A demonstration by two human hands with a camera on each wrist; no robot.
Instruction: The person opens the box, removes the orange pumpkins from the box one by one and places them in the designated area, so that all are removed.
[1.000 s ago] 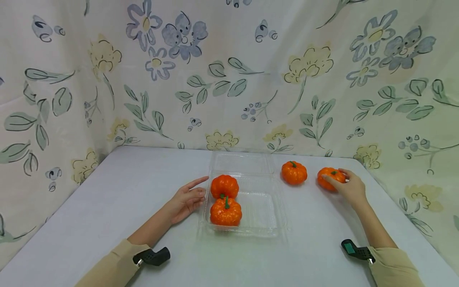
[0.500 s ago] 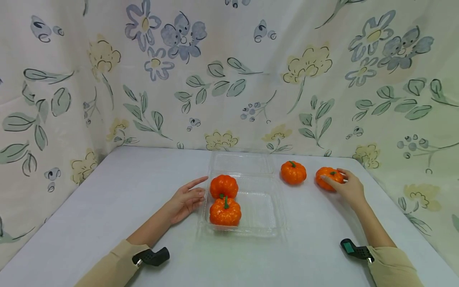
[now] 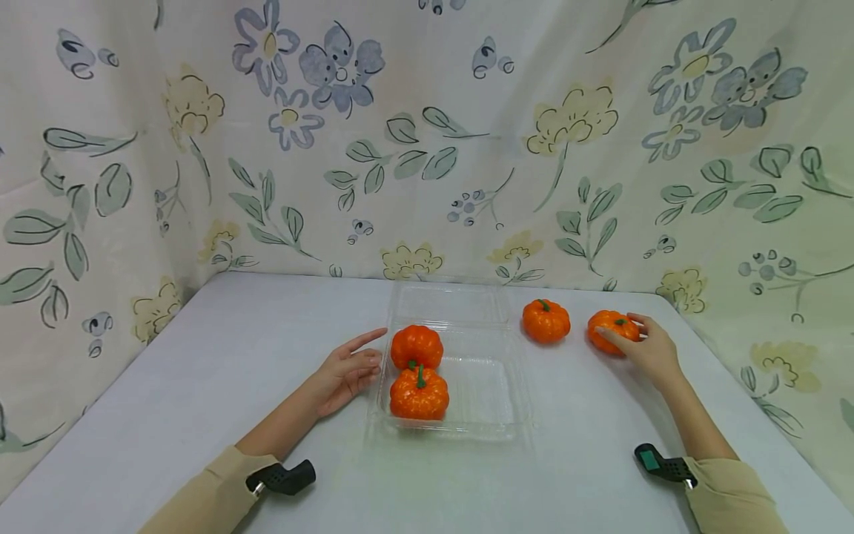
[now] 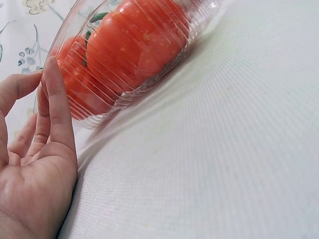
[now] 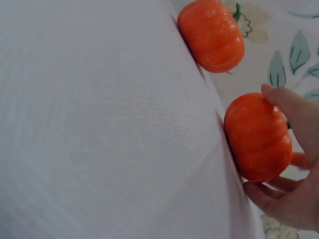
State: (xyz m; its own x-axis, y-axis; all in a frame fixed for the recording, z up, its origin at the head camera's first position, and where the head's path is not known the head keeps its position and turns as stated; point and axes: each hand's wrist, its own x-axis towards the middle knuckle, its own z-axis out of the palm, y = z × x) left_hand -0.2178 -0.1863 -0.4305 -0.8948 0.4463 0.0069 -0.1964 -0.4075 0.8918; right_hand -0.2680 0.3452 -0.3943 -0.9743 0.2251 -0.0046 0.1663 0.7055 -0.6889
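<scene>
The thumb and fingers of your right hand [image 3: 657, 356] curve around the sides of the held pumpkin [image 3: 603, 323], right of centre in the head view, parted only as wide as its ribbed orange body. The hold looks nearer the tips than the palm, so the glossy skin could twist or slip if one side presses harder. Your left hand [image 3: 343, 377], left of centre, has its fingers loosely spread and fairly straight, tips at the left edge of the clear plastic clamshell [image 3: 483, 386]. A careless push there could slide the box, which is probably light, and jostle the rear pumpkin [image 3: 416, 345] and the front pumpkin [image 3: 419, 398], together in its left half. A loose pumpkin [image 3: 545, 322] sits on the worktop [image 3: 287, 311] between box and right hand; a low leftward sweep could bump it and set it rolling. The folded-back lid [image 3: 450, 304], above the box in the frame, could swing if its hinge is caught.
</scene>
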